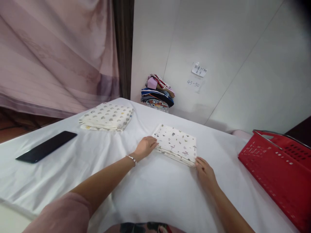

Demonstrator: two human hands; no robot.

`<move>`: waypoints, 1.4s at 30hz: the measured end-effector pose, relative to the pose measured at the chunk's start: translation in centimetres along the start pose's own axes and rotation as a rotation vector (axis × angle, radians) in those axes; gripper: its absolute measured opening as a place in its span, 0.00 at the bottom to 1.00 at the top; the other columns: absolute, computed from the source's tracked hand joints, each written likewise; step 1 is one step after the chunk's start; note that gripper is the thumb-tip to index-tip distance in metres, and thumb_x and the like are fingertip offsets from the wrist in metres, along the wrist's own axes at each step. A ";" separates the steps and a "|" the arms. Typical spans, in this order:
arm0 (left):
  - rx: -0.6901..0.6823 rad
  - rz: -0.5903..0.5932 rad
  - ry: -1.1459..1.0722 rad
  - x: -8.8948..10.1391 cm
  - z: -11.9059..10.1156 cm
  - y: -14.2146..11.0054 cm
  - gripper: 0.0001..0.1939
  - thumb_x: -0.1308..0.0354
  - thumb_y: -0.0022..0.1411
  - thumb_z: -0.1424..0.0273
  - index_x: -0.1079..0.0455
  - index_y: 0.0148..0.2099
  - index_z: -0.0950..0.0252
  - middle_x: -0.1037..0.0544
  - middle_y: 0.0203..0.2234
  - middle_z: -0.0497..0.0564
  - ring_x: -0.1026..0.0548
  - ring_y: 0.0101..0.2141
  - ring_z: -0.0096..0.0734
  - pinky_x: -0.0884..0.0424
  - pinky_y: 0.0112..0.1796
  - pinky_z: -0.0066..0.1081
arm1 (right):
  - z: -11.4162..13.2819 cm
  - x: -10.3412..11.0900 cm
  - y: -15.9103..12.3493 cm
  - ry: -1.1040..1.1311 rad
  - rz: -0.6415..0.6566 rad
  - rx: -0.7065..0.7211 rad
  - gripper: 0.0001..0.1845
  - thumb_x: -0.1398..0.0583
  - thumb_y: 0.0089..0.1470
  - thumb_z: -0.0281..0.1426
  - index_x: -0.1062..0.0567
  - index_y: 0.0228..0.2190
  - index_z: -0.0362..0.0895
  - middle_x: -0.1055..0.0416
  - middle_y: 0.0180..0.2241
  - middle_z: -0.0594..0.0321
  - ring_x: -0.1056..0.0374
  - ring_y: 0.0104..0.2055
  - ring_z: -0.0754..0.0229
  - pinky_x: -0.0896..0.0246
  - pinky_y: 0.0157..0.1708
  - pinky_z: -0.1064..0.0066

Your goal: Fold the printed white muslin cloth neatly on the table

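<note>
Head view: small folded cloth (177,142) lies flat on a white sheet (157,194), a hand at each near corner
Small folded cloth: white, small scattered prints incl. palm shapes, several layers visible along near edge, skewed to the view
Left hand (146,146): fingertips on the cloth's near left corner, back of hand up; can't tell if it pinches the layers or just presses
Right hand (205,170): fingertips at near right corner, touching; thumb side hard to read, can't tell if clenched on it
Bracelet (132,160): silver-coloured, on left wrist
Larger folded cloth (107,116): white with grey prints, on the sheet, left of the small one, apart from it
Black slab (47,147): flat, dark, glossy, on the sheet at far left, near the larger folded cloth
Red basket (274,171): right side, perforated wall, metal handle, well apart from both cloths
Clothes pile (157,92): mixed colours, stacked beyond the sheet's far edge, by the wall (223,38)
Paper labels (199,69): on wall, lower one reads 45-50
Curtain (60,48): pink, upper left
</note>
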State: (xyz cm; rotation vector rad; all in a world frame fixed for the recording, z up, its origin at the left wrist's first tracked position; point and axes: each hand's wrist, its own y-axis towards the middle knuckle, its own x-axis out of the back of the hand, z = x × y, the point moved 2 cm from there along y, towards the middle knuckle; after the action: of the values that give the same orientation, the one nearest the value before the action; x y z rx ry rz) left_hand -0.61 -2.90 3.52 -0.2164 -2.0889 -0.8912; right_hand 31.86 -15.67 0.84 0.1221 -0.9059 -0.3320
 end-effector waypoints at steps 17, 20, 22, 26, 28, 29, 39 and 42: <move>0.621 0.461 -0.310 -0.4 -3.1 -3.7 0.13 0.46 0.52 0.60 0.36 0.23 0.64 0.28 0.16 0.46 0.30 0.19 0.26 0.38 0.21 0.23 | -3.0 3.7 2.9 0.189 0.222 -0.392 0.34 0.42 0.44 0.35 0.38 0.54 0.40 0.30 0.27 0.64 0.34 0.25 0.62 0.39 0.23 0.72; 0.690 0.512 -0.359 -0.2 -3.1 -3.9 0.12 0.46 0.51 0.60 0.35 0.25 0.64 0.29 0.15 0.46 0.30 0.18 0.26 0.38 0.20 0.24 | -1.9 4.1 3.2 -0.055 0.114 -0.226 0.30 0.45 0.46 0.37 0.34 0.51 0.41 0.30 0.40 0.57 0.32 0.38 0.56 0.36 0.35 0.66; 0.729 0.488 -0.394 -0.4 -2.7 -3.5 0.13 0.46 0.52 0.58 0.33 0.31 0.64 0.26 0.19 0.47 0.30 0.18 0.26 0.37 0.21 0.24 | 0.4 3.6 3.4 -0.151 0.018 -0.032 0.27 0.46 0.48 0.38 0.34 0.51 0.43 0.35 0.49 0.55 0.38 0.49 0.52 0.39 0.44 0.63; 0.754 0.322 -0.415 -1.1 -2.1 -1.8 0.27 0.47 0.53 0.53 0.40 0.50 0.64 0.23 0.31 0.51 0.26 0.23 0.28 0.35 0.25 0.26 | 6.1 1.1 3.5 -0.129 0.081 0.194 0.25 0.50 0.53 0.40 0.37 0.53 0.48 0.44 0.57 0.59 0.48 0.58 0.53 0.38 0.45 0.64; 0.766 0.276 -0.382 -1.5 -1.8 -0.8 0.30 0.47 0.53 0.53 0.43 0.53 0.65 0.24 0.34 0.53 0.25 0.28 0.31 0.34 0.29 0.26 | 8.7 -0.3 3.9 -0.116 0.130 0.250 0.26 0.51 0.55 0.41 0.37 0.54 0.48 0.47 0.59 0.60 0.51 0.60 0.54 0.38 0.46 0.63; 0.778 0.263 -0.364 -1.6 -1.7 -0.3 0.30 0.47 0.54 0.54 0.43 0.54 0.66 0.24 0.35 0.53 0.25 0.31 0.32 0.34 0.30 0.27 | 9.6 -1.0 4.2 -0.124 0.145 0.275 0.26 0.51 0.55 0.41 0.38 0.54 0.47 0.49 0.60 0.59 0.52 0.61 0.54 0.40 0.49 0.62; 0.750 0.270 -0.179 -3.0 0.1 1.7 0.15 0.47 0.54 0.61 0.34 0.40 0.64 0.24 0.36 0.55 0.26 0.37 0.38 0.36 0.32 0.28 | 7.4 -6.7 7.2 -0.482 0.465 0.180 0.33 0.61 0.58 0.49 0.50 0.60 0.47 0.63 0.64 0.59 0.71 0.65 0.53 0.71 0.59 0.53; 0.802 0.187 -0.225 -3.2 1.6 3.0 0.17 0.47 0.54 0.58 0.33 0.41 0.64 0.23 0.35 0.54 0.26 0.37 0.36 0.35 0.33 0.28 | 7.0 -7.1 7.0 -0.504 0.464 0.176 0.33 0.62 0.58 0.50 0.52 0.60 0.49 0.65 0.64 0.60 0.72 0.65 0.54 0.72 0.59 0.54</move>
State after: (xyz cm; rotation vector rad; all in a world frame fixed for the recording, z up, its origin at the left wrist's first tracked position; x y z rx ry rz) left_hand 1.68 0.82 2.04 -0.0790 -2.4127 0.1239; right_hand 23.92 -6.51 1.51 -0.0158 -1.4263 0.1618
